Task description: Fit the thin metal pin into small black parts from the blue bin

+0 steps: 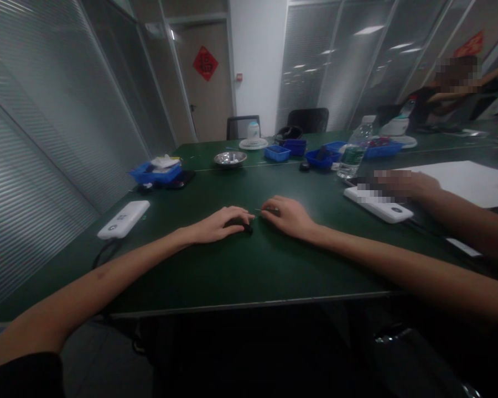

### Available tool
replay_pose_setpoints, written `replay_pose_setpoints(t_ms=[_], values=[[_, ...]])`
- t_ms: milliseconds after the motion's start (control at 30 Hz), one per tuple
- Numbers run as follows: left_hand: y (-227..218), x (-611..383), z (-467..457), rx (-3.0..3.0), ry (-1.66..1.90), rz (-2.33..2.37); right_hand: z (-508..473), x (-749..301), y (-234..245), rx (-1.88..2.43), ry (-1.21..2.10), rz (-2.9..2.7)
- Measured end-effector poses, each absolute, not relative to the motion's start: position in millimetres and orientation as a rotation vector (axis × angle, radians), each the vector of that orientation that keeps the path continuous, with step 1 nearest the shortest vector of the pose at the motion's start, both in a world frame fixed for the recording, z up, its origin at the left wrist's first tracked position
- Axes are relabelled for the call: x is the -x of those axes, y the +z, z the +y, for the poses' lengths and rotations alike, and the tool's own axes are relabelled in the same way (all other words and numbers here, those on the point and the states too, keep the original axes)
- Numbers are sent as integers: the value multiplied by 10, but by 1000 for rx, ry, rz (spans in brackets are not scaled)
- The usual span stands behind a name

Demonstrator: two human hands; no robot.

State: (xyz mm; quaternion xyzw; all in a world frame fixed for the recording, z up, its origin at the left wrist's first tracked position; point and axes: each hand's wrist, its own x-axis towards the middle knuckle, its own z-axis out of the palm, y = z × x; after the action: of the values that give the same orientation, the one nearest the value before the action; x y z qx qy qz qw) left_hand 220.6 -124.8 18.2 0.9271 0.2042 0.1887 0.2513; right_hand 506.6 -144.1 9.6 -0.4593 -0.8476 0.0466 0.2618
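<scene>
My left hand (222, 224) rests on the dark green table (232, 271), fingers curled over a small black object (243, 225) that shows only partly under them. My right hand (285, 215) lies just to its right, fingers pinched on a thin metal tool (262, 210) whose tip points left toward the black object. The two hands are almost touching at mid-table.
A white power bank (123, 219) lies at the left, another (377, 204) at the right under a co-worker's hand (402, 183). Farther back stand blue trays (155, 172), a metal bowl (229, 158), a water bottle (353, 149) and a white sheet (468, 179).
</scene>
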Motion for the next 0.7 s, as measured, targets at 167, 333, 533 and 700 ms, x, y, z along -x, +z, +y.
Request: replay_pose_setpoints(t_ms=[167,333,533,700], values=[[137,-2234,-1233,-2604,516,596,-1430,-5062,89,1245,119,-2306],[108,-2112,-1063,-2633,604,748,-1444,-5070,97,1231,134,-2318],[59,-1641,-583,-2609,719,1206,-1464,-5070,121,1273,146,-2327],[-13,-1126,-235,-2540,791,1558,-1470,-5070,127,1264,159,-2336]])
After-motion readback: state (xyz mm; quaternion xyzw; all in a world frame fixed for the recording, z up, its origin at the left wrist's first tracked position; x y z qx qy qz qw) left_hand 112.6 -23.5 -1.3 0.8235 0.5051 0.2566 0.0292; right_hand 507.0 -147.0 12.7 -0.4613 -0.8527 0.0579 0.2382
